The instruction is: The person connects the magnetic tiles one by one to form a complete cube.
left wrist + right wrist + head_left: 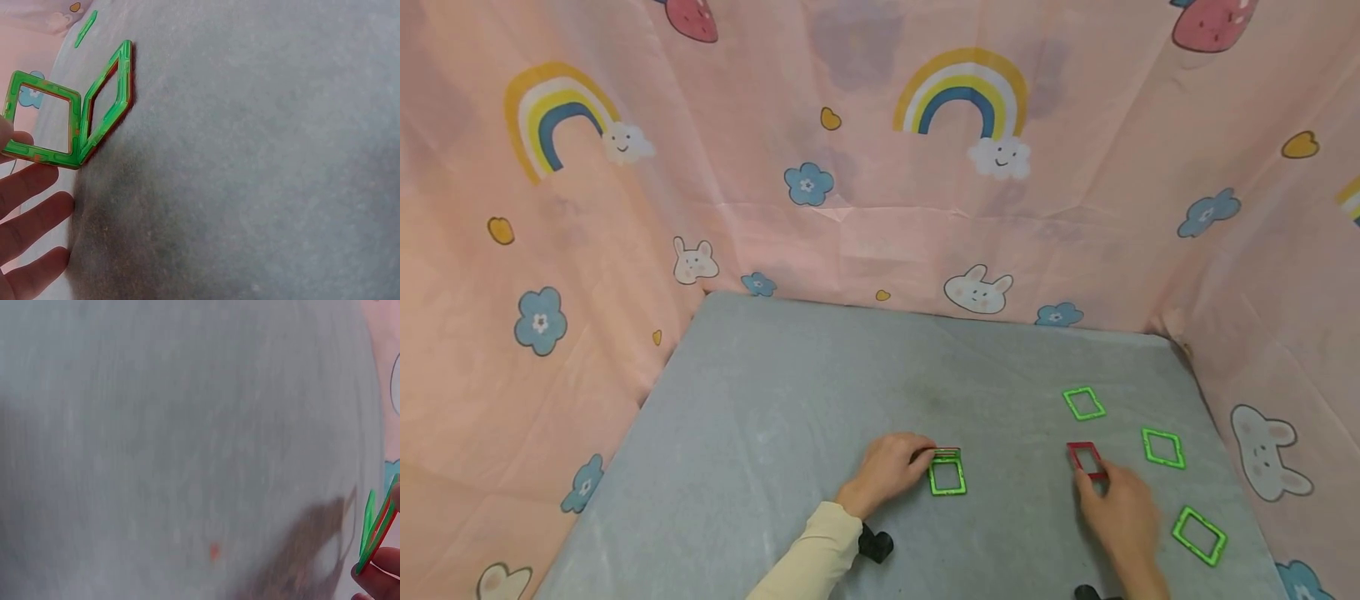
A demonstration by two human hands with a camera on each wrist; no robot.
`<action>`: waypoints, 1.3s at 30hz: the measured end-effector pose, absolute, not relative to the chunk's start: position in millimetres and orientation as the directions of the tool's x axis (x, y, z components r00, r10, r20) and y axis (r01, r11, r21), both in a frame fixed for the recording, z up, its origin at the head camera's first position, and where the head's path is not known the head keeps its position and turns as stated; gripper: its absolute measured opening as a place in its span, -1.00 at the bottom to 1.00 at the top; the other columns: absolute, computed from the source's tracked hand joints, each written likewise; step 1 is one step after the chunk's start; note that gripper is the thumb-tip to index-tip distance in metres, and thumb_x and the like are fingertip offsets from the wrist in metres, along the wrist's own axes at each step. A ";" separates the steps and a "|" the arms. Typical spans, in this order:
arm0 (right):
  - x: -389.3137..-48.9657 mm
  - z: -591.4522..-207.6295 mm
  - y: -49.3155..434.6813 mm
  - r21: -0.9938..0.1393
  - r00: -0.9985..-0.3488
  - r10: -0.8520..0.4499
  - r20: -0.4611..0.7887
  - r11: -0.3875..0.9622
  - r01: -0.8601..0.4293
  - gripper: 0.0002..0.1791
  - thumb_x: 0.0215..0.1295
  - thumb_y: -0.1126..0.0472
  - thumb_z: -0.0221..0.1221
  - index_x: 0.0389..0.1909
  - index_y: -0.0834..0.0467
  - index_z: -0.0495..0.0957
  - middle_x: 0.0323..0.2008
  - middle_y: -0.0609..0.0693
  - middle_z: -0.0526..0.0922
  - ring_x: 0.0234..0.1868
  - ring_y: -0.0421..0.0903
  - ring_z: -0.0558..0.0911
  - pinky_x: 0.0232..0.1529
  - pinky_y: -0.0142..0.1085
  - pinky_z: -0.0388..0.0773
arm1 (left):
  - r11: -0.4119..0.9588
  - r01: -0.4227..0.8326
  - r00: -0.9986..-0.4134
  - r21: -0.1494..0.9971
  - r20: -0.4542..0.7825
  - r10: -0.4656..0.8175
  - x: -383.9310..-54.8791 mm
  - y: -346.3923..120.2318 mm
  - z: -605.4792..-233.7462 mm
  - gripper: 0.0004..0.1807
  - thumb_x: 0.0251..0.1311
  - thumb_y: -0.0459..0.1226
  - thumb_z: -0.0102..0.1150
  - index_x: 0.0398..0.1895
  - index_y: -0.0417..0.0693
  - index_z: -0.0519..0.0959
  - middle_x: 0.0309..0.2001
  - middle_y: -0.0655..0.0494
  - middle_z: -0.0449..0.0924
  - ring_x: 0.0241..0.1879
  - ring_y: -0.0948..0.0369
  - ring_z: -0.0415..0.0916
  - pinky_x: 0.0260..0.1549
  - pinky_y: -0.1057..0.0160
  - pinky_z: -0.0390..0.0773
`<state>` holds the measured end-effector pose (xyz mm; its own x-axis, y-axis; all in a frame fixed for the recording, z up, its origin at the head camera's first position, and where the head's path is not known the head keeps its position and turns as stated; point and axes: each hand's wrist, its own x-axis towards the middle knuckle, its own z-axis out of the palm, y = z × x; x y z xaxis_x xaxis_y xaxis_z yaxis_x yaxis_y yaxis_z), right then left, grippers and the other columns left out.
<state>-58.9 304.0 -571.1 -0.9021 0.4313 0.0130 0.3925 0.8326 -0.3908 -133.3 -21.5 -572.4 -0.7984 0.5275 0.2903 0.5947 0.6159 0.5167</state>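
Observation:
Between thumb and fingers, my left hand (887,471) pinches a square magnetic tile (75,122), an open frame standing upright, green on one face with red showing at its edges. Its lower edge meets a second square magnetic tile (125,69) that lies on the grey cloth, green on top with red beneath. The left hand's other fingers are spread in the left wrist view. To the right, my right hand (1123,512) pinches a red-faced square magnetic tile (1084,445) by its near edge. The right wrist view shows green on that tile's other face.
Three green square tiles lie at the right: a far one (1097,400), one near the right edge (1182,452) and a nearer one (1206,521). A pink patterned curtain (865,242) encloses the grey cloth-covered table (737,392). A black object (876,543) sits beside my left wrist.

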 end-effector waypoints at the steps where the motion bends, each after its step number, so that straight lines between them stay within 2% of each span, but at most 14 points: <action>1: -58.7 -570.6 301.2 -0.400 -0.899 0.438 0.011 0.826 0.397 -0.46 0.27 0.09 0.17 0.09 0.45 0.46 -0.05 0.44 0.52 0.01 0.39 0.46 -0.05 0.25 0.36 | 0.616 0.598 -0.797 0.514 0.294 0.528 -133.5 -21.4 -572.5 -0.83 0.35 -0.18 0.15 -0.23 0.12 0.74 -0.30 0.30 0.70 -0.38 0.45 0.55 -0.39 0.48 0.47; 4: -58.6 -569.3 294.0 -0.430 -0.898 0.439 0.023 0.816 0.387 -0.46 0.29 0.09 0.17 0.10 0.45 0.47 -0.03 0.43 0.52 0.04 0.38 0.46 -0.01 0.25 0.35 | 0.614 0.601 -0.795 0.512 0.301 0.527 -133.7 -21.4 -572.8 -0.83 0.35 -0.18 0.14 -0.23 0.12 0.74 -0.30 0.30 0.70 -0.39 0.45 0.54 -0.40 0.48 0.46; 10: -57.5 -569.3 283.8 -0.486 -0.911 0.401 0.091 0.817 0.311 -0.51 0.26 0.13 0.22 0.02 0.46 0.53 -0.11 0.42 0.59 -0.06 0.37 0.52 -0.04 0.20 0.38 | 0.614 0.600 -0.795 0.513 0.300 0.527 -134.0 -21.2 -574.0 -0.82 0.35 -0.17 0.14 -0.22 0.12 0.75 -0.30 0.31 0.70 -0.39 0.46 0.54 -0.41 0.50 0.45; 25: -55.3 -569.2 239.5 -0.626 -0.921 0.382 0.082 0.738 0.251 -0.57 0.30 0.13 0.22 0.01 0.41 0.59 -0.11 0.37 0.65 -0.01 0.34 0.58 0.03 0.15 0.43 | 0.622 0.590 -0.803 0.515 0.288 0.523 -133.2 -20.5 -573.0 -0.83 0.35 -0.17 0.14 -0.22 0.15 0.74 -0.28 0.30 0.70 -0.38 0.45 0.55 -0.40 0.49 0.46; 31: -54.6 -568.5 226.0 -0.678 -0.928 0.371 0.003 0.683 0.271 -0.58 0.35 0.10 0.20 0.03 0.37 0.59 -0.10 0.33 0.66 0.03 0.29 0.58 0.07 0.13 0.42 | 0.628 0.575 -0.812 0.524 0.275 0.514 -132.6 -20.8 -573.2 -0.82 0.36 -0.17 0.13 -0.20 0.15 0.74 -0.27 0.30 0.71 -0.37 0.45 0.55 -0.40 0.49 0.46; 39: -53.5 -566.2 210.5 -0.705 -0.920 0.376 -0.109 0.623 0.338 -0.53 0.38 0.08 0.15 0.11 0.38 0.53 0.02 0.36 0.59 0.17 0.30 0.48 0.19 0.15 0.31 | 0.623 0.568 -0.816 0.537 0.271 0.510 -132.1 -21.1 -572.3 -0.82 0.36 -0.18 0.13 -0.19 0.14 0.74 -0.25 0.29 0.71 -0.35 0.44 0.56 -0.39 0.47 0.48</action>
<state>-53.5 210.5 -566.2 -0.9202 0.3759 -0.1091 0.3382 0.6235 -0.7049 -132.1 -21.1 -572.3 -0.8163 0.5101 0.2708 0.5679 0.6235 0.5374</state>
